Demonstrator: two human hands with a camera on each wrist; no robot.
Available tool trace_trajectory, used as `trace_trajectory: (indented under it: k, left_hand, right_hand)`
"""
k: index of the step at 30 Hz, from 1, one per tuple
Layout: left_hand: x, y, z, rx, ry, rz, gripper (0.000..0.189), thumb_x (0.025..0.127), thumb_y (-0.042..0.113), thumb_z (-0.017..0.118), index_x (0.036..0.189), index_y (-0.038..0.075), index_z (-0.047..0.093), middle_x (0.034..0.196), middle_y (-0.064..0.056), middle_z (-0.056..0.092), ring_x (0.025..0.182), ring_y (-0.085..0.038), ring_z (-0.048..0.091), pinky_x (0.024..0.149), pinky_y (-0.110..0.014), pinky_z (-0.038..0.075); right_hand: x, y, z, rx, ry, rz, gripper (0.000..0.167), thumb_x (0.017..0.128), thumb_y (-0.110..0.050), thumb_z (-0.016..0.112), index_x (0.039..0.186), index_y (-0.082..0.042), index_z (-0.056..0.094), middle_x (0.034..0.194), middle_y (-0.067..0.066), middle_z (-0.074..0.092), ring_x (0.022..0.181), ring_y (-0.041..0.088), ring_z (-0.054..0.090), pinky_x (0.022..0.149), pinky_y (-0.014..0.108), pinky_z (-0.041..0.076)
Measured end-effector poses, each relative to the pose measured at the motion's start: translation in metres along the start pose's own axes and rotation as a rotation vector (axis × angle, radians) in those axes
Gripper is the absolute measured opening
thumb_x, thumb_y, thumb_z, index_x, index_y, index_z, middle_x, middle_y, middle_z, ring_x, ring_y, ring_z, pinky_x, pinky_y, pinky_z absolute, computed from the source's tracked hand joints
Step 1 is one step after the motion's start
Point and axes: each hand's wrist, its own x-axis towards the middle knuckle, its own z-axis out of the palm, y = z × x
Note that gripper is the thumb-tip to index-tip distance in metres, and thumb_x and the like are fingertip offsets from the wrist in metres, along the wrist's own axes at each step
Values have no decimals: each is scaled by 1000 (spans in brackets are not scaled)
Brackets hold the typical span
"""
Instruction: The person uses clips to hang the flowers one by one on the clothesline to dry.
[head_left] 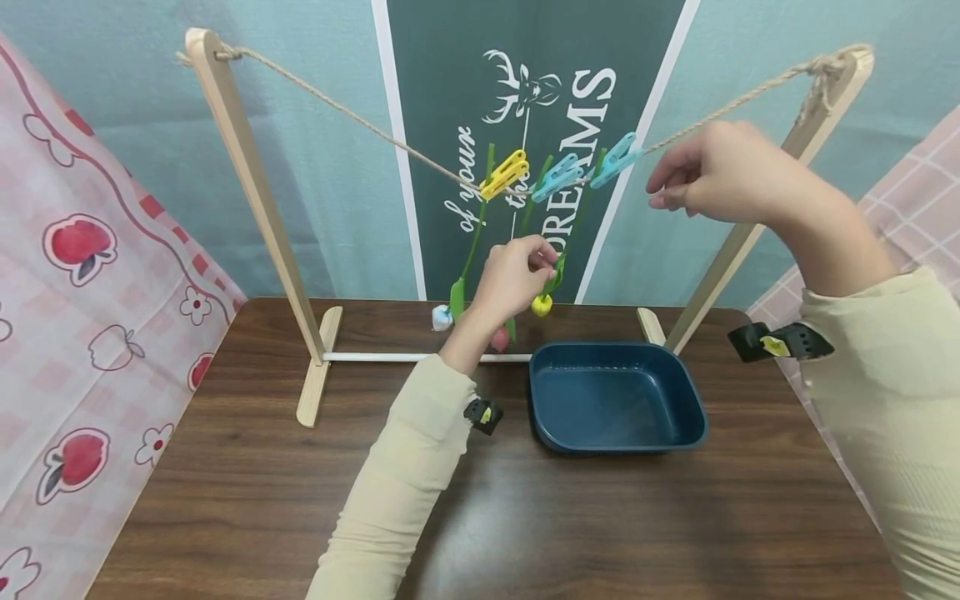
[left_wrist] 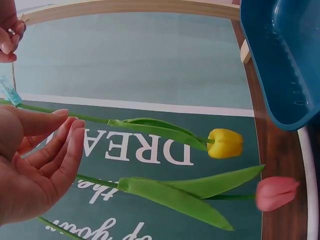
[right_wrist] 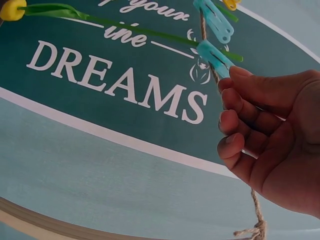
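A yellow tulip [left_wrist: 225,144], a pink tulip [left_wrist: 276,193] and a pale blue-white tulip [head_left: 442,317] hang head down from a rope [head_left: 352,112]. A yellow clothespin [head_left: 504,174] holds the pale one; a middle blue clothespin [head_left: 555,177] and a right blue clothespin [head_left: 615,160] hold the others. My left hand [head_left: 510,279] is beside the yellow tulip's stem, fingers loosely bent, with a gap between thumb and fingertips. To the right of the last clothespin, my right hand [head_left: 731,171] hovers with relaxed, curled fingers and nothing in them.
A dark blue basin [head_left: 618,446] stands on the wooden table [head_left: 225,500], at the right. The rope is tied between a left wooden post [head_left: 251,183] and a right wooden post [head_left: 720,279]. A white rod [head_left: 375,357] runs low between them. Behind hangs a printed curtain [head_left: 330,233].
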Motion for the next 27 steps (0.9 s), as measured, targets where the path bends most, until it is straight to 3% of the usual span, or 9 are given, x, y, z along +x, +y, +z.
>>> trace_trajectory:
  k: [6,27]
  left_hand:
    - [-4,-3,0,14,20,7,8,85,8,63,93,8,64,83,-1,65,78,-12,57,71,-24,44]
    - [-13,-20,-3,52,-34,-6,8,85,10,63,93,9,65,82,0,66,79,-12,58,71,-27,44]
  right_hand:
    - [-3,1,10,25,-16,0,16,87,-10,60,96,2,66,79,11,65,66,20,54,54,31,40]
    - [-17,9,41,110,-62,-2,12,85,-6,61,93,0,67,75,8,65,63,18,55,53,30,42]
